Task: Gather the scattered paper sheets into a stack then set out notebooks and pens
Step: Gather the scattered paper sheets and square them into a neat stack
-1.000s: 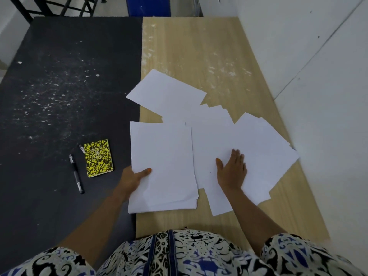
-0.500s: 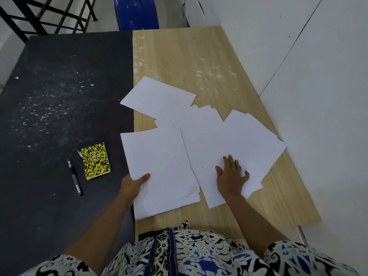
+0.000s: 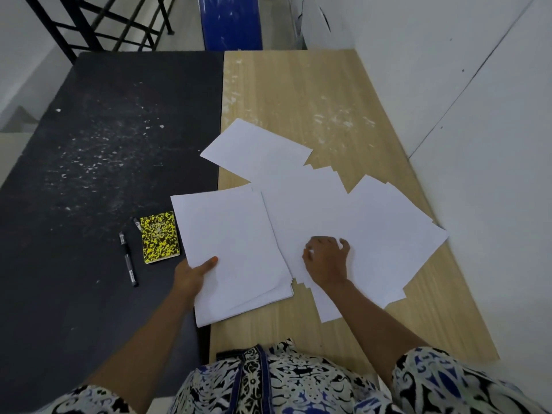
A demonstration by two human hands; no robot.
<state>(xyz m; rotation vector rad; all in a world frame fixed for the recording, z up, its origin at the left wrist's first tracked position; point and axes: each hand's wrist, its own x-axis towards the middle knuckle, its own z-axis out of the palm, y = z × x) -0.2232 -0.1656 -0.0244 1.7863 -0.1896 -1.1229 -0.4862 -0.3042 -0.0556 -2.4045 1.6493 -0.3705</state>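
Observation:
A stack of white sheets (image 3: pixel 233 243) lies across the seam between the black and the wooden tabletop. My left hand (image 3: pixel 191 274) holds its near-left edge, thumb on top. Several loose white sheets (image 3: pixel 373 234) fan out to the right on the wood, and one more sheet (image 3: pixel 257 149) lies farther back. My right hand (image 3: pixel 327 259) rests on the loose sheets with its fingers curled, dragging at the top one. A yellow-and-black speckled notebook (image 3: pixel 159 237) lies left of the stack. A black pen (image 3: pixel 128 258) lies beside it, and a second pen (image 3: pixel 136 224) pokes out from under the notebook.
The tabletop is black (image 3: pixel 89 174) on the left and light wood (image 3: pixel 298 100) on the right. A white wall (image 3: pixel 478 144) runs close along the right edge. A black metal frame (image 3: pixel 98 22) and a blue panel (image 3: pixel 231 22) stand beyond the far edge.
My right hand went from flat on the loose sheets to curled fingers and slid left toward the stack. The left hand has tilted the stack slightly.

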